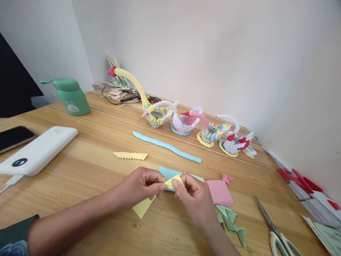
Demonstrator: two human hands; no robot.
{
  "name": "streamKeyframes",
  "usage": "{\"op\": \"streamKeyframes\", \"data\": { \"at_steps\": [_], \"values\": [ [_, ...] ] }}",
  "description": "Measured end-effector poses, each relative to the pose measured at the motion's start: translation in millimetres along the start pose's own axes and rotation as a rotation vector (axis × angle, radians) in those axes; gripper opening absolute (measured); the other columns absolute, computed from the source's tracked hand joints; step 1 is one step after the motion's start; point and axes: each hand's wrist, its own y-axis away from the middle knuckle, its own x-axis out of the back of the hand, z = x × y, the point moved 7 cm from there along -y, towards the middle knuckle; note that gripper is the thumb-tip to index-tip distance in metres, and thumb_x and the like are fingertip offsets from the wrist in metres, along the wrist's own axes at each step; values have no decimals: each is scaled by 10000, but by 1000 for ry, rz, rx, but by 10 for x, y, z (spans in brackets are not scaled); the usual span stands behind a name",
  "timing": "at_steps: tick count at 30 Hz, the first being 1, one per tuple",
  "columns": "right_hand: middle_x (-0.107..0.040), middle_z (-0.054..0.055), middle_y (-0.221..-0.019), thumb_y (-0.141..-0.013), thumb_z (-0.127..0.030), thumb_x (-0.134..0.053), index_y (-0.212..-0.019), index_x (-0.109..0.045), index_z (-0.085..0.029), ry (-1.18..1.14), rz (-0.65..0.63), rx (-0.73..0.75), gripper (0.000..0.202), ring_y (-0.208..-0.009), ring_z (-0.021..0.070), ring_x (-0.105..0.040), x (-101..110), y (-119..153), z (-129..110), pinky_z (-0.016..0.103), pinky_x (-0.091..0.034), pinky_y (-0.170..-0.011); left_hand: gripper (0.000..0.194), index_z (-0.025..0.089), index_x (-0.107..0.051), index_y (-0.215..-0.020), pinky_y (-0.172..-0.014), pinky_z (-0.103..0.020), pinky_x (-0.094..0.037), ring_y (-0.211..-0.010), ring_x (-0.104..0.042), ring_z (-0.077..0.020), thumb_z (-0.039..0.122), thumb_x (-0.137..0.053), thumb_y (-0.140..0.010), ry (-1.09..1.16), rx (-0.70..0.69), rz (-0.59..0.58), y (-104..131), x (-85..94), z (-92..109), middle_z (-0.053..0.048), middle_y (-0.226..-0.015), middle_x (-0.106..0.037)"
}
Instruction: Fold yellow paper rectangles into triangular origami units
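Between both hands is a small folded piece of yellow paper (174, 181). My left hand (146, 183) pinches its left end with thumb and fingers. On the other end, my right hand (193, 195) grips it, the thumb pressed on top. Beneath my hands lie a yellow sheet (143, 209), partly covered by the left hand, and blue paper (170, 172) behind the folded piece. A stack of pink paper squares (220, 192) sits just right of my right hand. Several folded green paper pieces (231, 218) are scattered below that stack.
Scissors (273, 227) lie at the right. Beyond my hands are a blue paper strip (167, 145) and a short yellow strip (130, 155). Several paper swans (186, 122) line the wall side. A white power bank (42, 147), a phone (16, 138) and a green bottle (73, 97) stand left.
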Motion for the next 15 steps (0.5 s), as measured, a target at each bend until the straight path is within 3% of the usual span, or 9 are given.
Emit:
{"op": "streamKeyframes", "data": {
  "at_steps": [3,7,11,13,15],
  "values": [
    [-395,-43,-517,-803,-316,-514,-542,-468,-193,107,48,94,292,-509,106,-352,15,23,-63,239,-279,-487,233,150,-565,-621,-518,-192,-368,-513,-455,-86,305,-544,-793,37,9,10,-5,-19,-15,40,-534,-527],
    [-439,-40,-485,-818,-361,-505,-526,-444,-194,-2,9,-22,342,-486,103,-375,28,-13,45,234,-289,-484,216,157,-572,-664,-524,-201,-382,-529,-469,-94,324,-565,-800,-34,-64,86,13,13,42,29,-578,-563],
    [-483,-36,-445,-814,-398,-534,-518,-438,-190,-233,-16,-136,374,-456,98,-419,35,-41,134,230,-329,-505,104,164,-601,-719,-579,-224,-388,-584,-498,-112,216,-601,-809,-481,-456,327,150,102,337,4,-647,-610],
    [-479,-42,-446,-806,-391,-554,-522,-450,-186,-305,-30,-155,365,-441,93,-423,15,-37,145,224,-330,-498,125,168,-595,-733,-619,-235,-393,-626,-517,-122,154,-549,-848,-662,-677,345,244,35,457,-11,-684,-632],
    [-472,-47,-445,-795,-393,-571,-520,-458,-183,-345,-57,-169,364,-428,88,-427,-22,-24,151,217,-331,-481,147,176,-594,-769,-643,-245,-392,-655,-522,-130,106,-508,-865,-772,-799,308,297,-37,502,-20,-725,-648]
  ]
}}
